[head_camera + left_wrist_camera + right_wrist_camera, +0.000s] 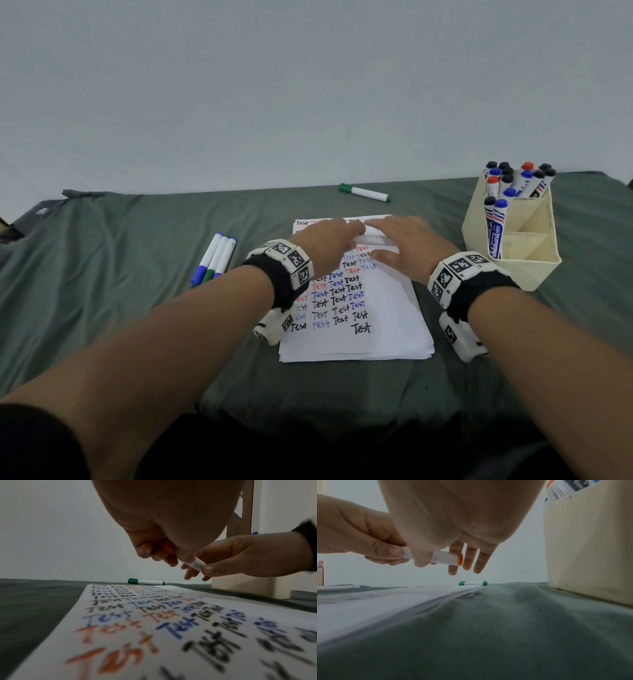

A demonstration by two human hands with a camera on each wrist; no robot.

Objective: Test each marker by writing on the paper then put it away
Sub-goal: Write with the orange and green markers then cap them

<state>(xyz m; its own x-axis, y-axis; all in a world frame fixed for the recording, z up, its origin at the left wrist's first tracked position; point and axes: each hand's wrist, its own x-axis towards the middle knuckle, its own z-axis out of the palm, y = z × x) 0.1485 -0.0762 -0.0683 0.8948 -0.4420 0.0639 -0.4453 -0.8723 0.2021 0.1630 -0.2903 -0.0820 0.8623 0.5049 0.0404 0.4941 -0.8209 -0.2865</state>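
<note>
Both hands share one orange marker [443,559] above the paper's [383,308] far end, axis left-right: left hand [325,245] curled round the cap end, right hand [407,243] pinching the barrel, other fingers loose.

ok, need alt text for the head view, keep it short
Two hands, left hand and right hand, hold one white marker between them above a sheet of paper covered in "Test" written in black, blue and red. A cream organizer full of markers stands right; three markers lie left, a green marker beyond.
</note>
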